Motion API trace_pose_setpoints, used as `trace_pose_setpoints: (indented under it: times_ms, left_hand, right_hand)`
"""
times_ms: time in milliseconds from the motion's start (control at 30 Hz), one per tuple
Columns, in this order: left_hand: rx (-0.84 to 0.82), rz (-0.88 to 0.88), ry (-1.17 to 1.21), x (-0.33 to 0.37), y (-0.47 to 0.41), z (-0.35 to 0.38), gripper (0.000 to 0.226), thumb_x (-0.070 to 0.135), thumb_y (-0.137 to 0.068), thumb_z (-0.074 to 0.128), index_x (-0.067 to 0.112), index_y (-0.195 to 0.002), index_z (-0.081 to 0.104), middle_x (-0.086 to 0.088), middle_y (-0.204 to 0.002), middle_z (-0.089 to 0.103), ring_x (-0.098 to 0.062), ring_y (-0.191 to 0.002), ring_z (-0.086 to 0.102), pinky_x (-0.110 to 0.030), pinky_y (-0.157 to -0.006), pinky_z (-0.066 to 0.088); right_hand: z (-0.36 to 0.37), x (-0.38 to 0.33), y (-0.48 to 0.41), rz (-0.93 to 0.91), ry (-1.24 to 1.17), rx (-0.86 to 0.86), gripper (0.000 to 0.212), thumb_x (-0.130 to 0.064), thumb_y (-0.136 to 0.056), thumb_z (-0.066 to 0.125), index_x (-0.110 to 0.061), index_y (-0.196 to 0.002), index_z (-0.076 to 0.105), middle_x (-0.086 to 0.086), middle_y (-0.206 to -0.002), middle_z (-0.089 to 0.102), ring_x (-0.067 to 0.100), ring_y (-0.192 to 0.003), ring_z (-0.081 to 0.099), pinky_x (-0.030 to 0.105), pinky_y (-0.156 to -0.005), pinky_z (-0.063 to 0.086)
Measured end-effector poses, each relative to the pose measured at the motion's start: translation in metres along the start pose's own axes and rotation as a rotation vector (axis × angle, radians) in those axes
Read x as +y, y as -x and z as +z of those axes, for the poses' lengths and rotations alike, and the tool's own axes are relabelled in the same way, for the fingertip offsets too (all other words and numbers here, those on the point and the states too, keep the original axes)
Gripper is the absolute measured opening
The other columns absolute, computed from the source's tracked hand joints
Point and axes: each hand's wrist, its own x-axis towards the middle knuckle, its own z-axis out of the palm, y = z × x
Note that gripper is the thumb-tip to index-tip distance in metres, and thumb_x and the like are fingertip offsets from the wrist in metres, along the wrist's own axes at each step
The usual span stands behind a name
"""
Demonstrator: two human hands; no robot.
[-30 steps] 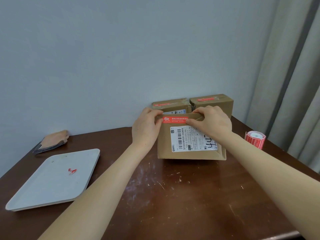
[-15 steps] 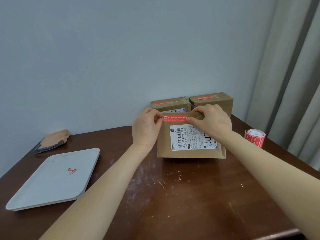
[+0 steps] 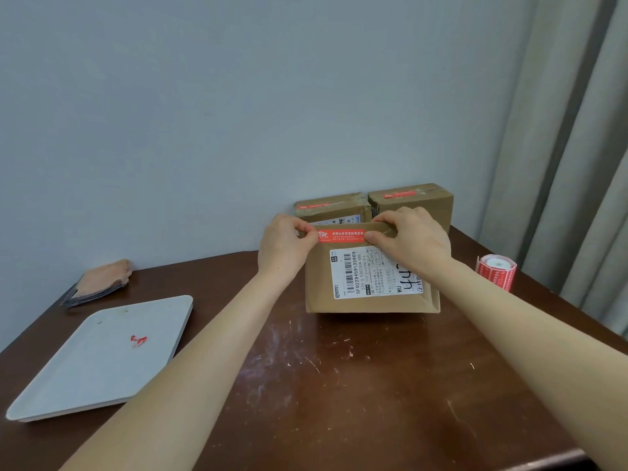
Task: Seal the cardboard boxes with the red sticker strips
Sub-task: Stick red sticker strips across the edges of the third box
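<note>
While both hands work at its top edge, the front cardboard box [image 3: 319,287] stands near the middle of the table [image 3: 339,402], tilted back a little, its white shipping label [image 3: 370,273] facing the camera. A red sticker strip [image 3: 341,235] lies flat along that top edge, above the label. The left hand [image 3: 283,248] pinches the strip's left end between thumb and curled fingers. The right hand [image 3: 413,241] presses its thumb on the strip's right end, fingers curled over the box's upper rim.

At 12 o'clock from this box, just behind it and against the wall, sit two rear boxes [image 3: 414,198] side by side, each with a red strip on top. At 3 o'clock, close to the table's right edge and the curtain [image 3: 560,130], stands the sticker roll [image 3: 496,275], apart from the box. At 8 o'clock a grey tray [image 3: 85,368] lies near the left edge, holding a small red scrap [image 3: 138,340]; a folded cloth [image 3: 98,283] rests at 10 o'clock by the wall. Scratched bare wood spreads at 6 o'clock between the forearms, down to the near edge
</note>
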Motion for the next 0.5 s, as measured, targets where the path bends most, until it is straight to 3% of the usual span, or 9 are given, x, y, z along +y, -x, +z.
trace_pose_setpoints:
  times_ms: [233,367,433,500]
  left_hand:
    - [-0.015,-0.055,0.041,0.0055,0.0032,-0.0034,0.014,0.025,-0.086,0.062,0.023,-0.072,0.065,0.004,-0.082,0.066,-0.02,-0.071,0.063,-0.038,-0.072,0.056]
    - [0.042,0.016,-0.08,0.0063,0.0065,-0.0025,0.01,0.028,-0.084,0.065,0.024,-0.075,0.065,0.005,-0.097,0.058,-0.012,-0.084,0.057,-0.029,-0.064,0.046]
    - [0.06,0.048,-0.128,0.006,0.0075,-0.0022,0.008,0.028,-0.084,0.066,0.025,-0.077,0.065,0.007,-0.098,0.05,-0.01,-0.089,0.049,-0.026,-0.066,0.041]
    - [0.069,0.058,-0.121,0.0056,0.0077,-0.0029,0.008,0.027,-0.084,0.066,0.025,-0.076,0.065,0.007,-0.097,0.053,-0.009,-0.087,0.049,-0.025,-0.066,0.039]
  right_hand:
    - [0.0,0.0002,-0.0008,0.008,-0.002,0.006,0.041,-0.057,-0.087,0.054,-0.032,-0.118,0.062,-0.003,-0.106,0.06,0.018,-0.108,0.046,0.03,-0.073,0.035]
    - [0.0003,0.0,-0.0006,0.003,-0.003,0.005,0.041,-0.057,-0.087,0.054,-0.032,-0.118,0.062,-0.004,-0.107,0.06,0.018,-0.108,0.046,0.03,-0.073,0.034]
    - [0.0002,0.0001,-0.0002,0.003,-0.005,0.006,0.041,-0.056,-0.087,0.054,-0.032,-0.119,0.061,-0.004,-0.108,0.06,0.018,-0.109,0.046,0.03,-0.074,0.034]
    - [0.0,-0.0002,0.0001,0.002,-0.005,0.009,0.041,-0.056,-0.087,0.054,-0.032,-0.119,0.061,-0.004,-0.109,0.06,0.018,-0.109,0.046,0.03,-0.074,0.034]
